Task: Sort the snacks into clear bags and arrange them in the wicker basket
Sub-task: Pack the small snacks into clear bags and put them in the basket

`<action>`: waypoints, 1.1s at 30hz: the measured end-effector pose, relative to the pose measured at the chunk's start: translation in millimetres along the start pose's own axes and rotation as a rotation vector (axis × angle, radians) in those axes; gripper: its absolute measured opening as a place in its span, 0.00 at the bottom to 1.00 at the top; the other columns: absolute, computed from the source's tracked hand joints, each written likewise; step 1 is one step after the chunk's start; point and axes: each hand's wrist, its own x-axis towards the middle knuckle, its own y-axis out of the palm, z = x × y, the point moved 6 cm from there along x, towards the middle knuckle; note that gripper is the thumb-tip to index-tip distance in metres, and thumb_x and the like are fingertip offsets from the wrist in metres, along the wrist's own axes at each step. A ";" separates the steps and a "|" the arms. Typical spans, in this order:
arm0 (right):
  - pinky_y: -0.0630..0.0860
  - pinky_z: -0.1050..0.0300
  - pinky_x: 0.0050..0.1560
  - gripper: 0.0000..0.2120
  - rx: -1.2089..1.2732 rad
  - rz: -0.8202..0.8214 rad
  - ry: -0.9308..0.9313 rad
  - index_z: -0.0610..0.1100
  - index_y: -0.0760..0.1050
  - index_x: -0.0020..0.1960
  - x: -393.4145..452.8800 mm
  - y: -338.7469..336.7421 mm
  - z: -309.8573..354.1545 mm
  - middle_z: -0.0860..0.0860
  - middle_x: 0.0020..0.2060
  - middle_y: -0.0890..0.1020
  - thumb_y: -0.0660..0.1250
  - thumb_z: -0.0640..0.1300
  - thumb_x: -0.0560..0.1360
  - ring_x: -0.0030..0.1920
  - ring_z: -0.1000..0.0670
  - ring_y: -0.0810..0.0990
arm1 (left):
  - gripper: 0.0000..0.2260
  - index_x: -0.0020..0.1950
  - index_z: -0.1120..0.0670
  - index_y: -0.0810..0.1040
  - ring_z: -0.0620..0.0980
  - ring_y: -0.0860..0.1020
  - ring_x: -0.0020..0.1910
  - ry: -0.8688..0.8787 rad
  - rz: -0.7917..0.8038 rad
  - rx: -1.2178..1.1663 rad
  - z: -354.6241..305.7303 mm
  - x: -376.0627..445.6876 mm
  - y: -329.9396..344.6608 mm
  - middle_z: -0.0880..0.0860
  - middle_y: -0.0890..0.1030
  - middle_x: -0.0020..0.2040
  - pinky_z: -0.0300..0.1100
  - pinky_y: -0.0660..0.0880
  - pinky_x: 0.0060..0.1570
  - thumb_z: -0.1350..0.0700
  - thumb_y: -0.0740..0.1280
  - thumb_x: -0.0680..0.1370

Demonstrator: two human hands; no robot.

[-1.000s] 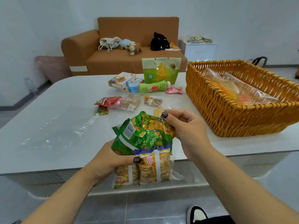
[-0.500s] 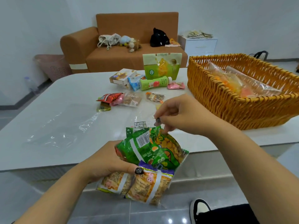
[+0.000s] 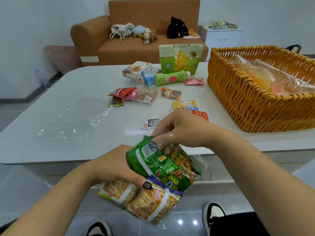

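Left hand (image 3: 117, 166) grips a clear bag (image 3: 153, 189) of snacks; right hand (image 3: 180, 128) pinches its top; wicker basket (image 3: 255, 103) at two o'clock.

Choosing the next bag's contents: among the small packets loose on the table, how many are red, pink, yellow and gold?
Red packets: 2
Pink packets: 2
Yellow packets: 1
Gold packets: 1
Total: 6

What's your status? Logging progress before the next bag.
Left hand grips clear bag of snacks. Right hand pinches its top. Wicker basket open, path clear.
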 end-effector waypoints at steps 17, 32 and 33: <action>0.80 0.57 0.36 0.05 -0.107 -0.143 -0.037 0.48 0.85 0.46 -1.6 -17.8 -3.8 0.48 0.34 0.84 0.74 0.43 0.71 0.34 0.51 0.81 | 0.08 0.49 0.52 0.83 0.47 0.85 0.45 0.025 -0.070 -0.029 -13.3 0.4 7.1 0.50 0.87 0.45 0.35 0.78 0.42 0.56 0.74 0.71; 0.68 0.71 0.28 0.05 -0.407 -0.265 -0.059 0.47 0.82 0.33 -7.9 -29.5 8.0 0.57 0.26 0.80 0.75 0.42 0.68 0.28 0.62 0.75 | 0.11 0.44 0.48 0.86 0.46 0.85 0.44 0.146 -0.244 -0.115 -20.1 5.8 -12.2 0.50 0.87 0.44 0.34 0.78 0.40 0.53 0.80 0.64; 0.67 0.70 0.27 0.06 -0.415 -0.234 -0.043 0.47 0.82 0.33 -5.2 -23.6 4.2 0.56 0.25 0.79 0.75 0.42 0.68 0.27 0.61 0.75 | 0.10 0.44 0.50 0.86 0.46 0.85 0.43 0.137 -0.235 -0.116 -19.6 5.9 -10.3 0.50 0.87 0.44 0.33 0.77 0.39 0.54 0.78 0.64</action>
